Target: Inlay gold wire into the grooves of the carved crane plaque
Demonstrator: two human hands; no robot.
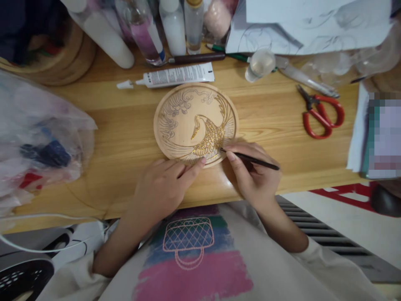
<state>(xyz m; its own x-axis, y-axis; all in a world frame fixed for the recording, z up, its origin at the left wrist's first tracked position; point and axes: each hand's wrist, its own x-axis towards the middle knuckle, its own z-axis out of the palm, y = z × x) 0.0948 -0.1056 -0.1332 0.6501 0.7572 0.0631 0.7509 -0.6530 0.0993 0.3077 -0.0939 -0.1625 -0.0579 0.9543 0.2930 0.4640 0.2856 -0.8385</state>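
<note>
A round wooden plate (181,125) lies on the table, bearing a drawn bird with gold wire outlines on its body, neck and part of its wings. Grey drawn lines of feathers and clouds show along its left and upper side. My right hand (258,175) is closed around slim black tweezers (257,160), their tip touching the lower right of the bird. My left hand (166,184) rests at the plate's lower rim, index finger stretched onto it and the other fingers loosely bent. Just above the plate lies a white glue tube (181,75) with a pointed nozzle.
Red-handled pliers (324,115) lie to the right. Several bottles (147,37), a small clear cup (260,65), a dark-handled tool (199,57) and drawn sheets (269,37) line the back. A plastic bag (46,138) fills the left side, with a white cable (46,216) below it.
</note>
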